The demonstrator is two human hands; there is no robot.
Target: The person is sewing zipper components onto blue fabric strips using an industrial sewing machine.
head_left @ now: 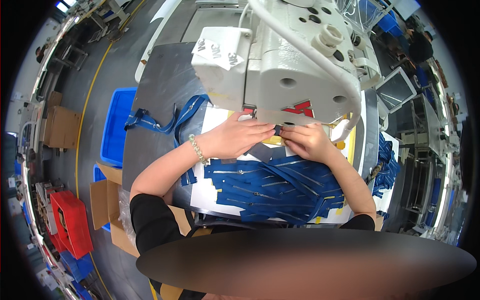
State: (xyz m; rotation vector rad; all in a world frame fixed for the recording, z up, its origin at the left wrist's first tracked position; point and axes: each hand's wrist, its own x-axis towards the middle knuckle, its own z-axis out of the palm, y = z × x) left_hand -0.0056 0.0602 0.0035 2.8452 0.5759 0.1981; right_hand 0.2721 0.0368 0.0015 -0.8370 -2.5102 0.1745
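Observation:
Both hands work under the head of a white industrial sewing machine [295, 65]. My left hand [237, 137], a beaded bracelet on its wrist, lies flat with fingers stretched toward the right, their tips at a small dark piece [277, 130] that looks like fabric. From the other side, my right hand [312, 142] pinches at that piece with bent fingers. The needle area is hidden behind the machine head. Closer to me, a dark grey flat patch [261, 152] rests at the edge of a pile of blue zippers [270, 187] with metal teeth.
Left of my left hand, a blue zipper strip [155, 123] trails across the grey table [152, 80]. More zippers [385, 162] lie at the right edge. Blue bin [116, 125], open cardboard box [107, 202] and red crate [72, 225] stand to the left. A screen [396, 90] is at right.

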